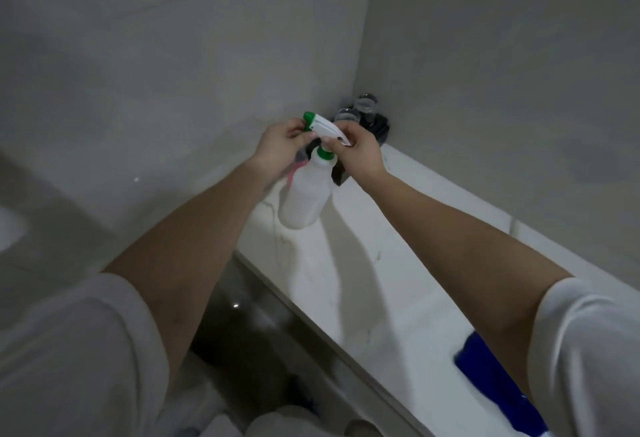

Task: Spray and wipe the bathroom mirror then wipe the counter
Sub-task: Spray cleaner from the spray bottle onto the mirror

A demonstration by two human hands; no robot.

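A white spray bottle (pixel 304 197) with a green collar and green nozzle tip stands on the white counter (pixel 391 274). My left hand (pixel 282 149) pinches the green nozzle at the front of the white trigger head (pixel 327 128). My right hand (pixel 358 156) grips the rear of the head, just above the green collar. A blue cloth (pixel 485 367) lies on the counter at the lower right, partly hidden by my right forearm. No mirror shows in this view.
A black holder with two clear glasses (pixel 363 114) sits in the wall corner behind the bottle. Something pink (pixel 291 177) peeks out beside the bottle. Grey tiled walls enclose the counter on two sides. The floor drops away left of the counter edge.
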